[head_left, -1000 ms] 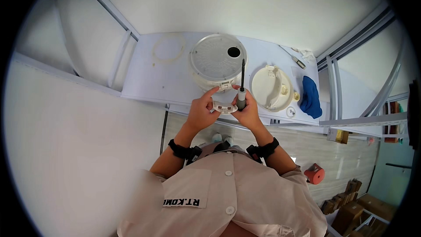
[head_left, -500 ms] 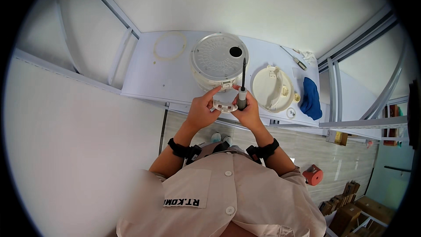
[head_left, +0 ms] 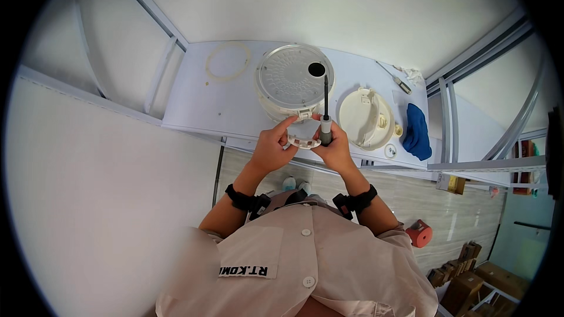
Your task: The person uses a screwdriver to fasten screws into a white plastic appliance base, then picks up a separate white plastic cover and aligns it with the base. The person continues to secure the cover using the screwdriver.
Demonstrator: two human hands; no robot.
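Observation:
A round white rice cooker (head_left: pixel 267 107) with a perforated metal plate (head_left: pixel 286 76) on top stands in front of me. My left hand (head_left: pixel 271 148) pinches one end of a small curved white plastic piece (head_left: pixel 304 142); its index finger reaches to the white latch (head_left: pixel 304 114) at the cooker's near side. In my right hand (head_left: pixel 335 152) is a screwdriver (head_left: pixel 326 132), its dark shaft pointing away over the cooker's edge. That hand's thumb meets the other end of the curved piece, and a fingertip lies near the latch.
Right of the cooker lies a round cream lid shell (head_left: pixel 352 120), beside a small cream cup (head_left: pixel 398 130) and a small round dish (head_left: pixel 390 151). Farther right are a blue cloth (head_left: pixel 416 134) and another screwdriver (head_left: pixel 401 85). A pale ring (head_left: pixel 209 64) lies at left.
The curved white piece has tilted a little and shifted slightly right between my hands. My right hand and its screwdriver have moved only slightly.

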